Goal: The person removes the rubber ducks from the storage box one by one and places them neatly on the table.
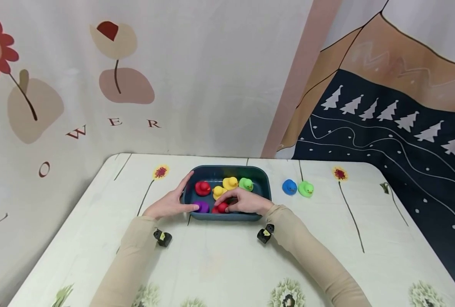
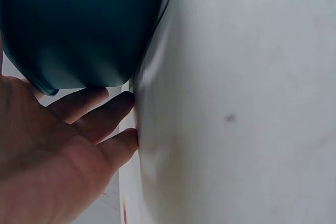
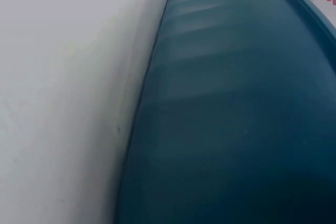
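A dark teal tray (image 1: 227, 217) is shown on a flower-printed tablecloth (image 1: 212, 260). Its left end is spanned by the left hand (image 1: 170, 204): the fingers are laid loosely extended along the outer wall, as confirmed in the left wrist view, and the thumb is placed over the front left corner, beside a purple duck (image 1: 202, 207); whether that duck is touched cannot be told. Inside the tray, near the front wall, the front red duck (image 1: 221, 208) is pinched between the thumb and fingers of the right hand (image 1: 246, 201), by which it is partly covered. Behind these, a rear red duck (image 1: 202, 188) is seen at the left, two yellow ducks (image 1: 230, 183) near the middle, and a light-green duck (image 1: 246, 183) to their right. Outside the tray, to its right, a blue duck (image 1: 289, 186) and a lime duck (image 1: 306, 189) are set side by side on the cloth. A small black device (image 1: 266, 234) is worn at each wrist, below beige sleeves (image 1: 300, 238). The right wrist view is largely filled by the tray's rippled outer wall.
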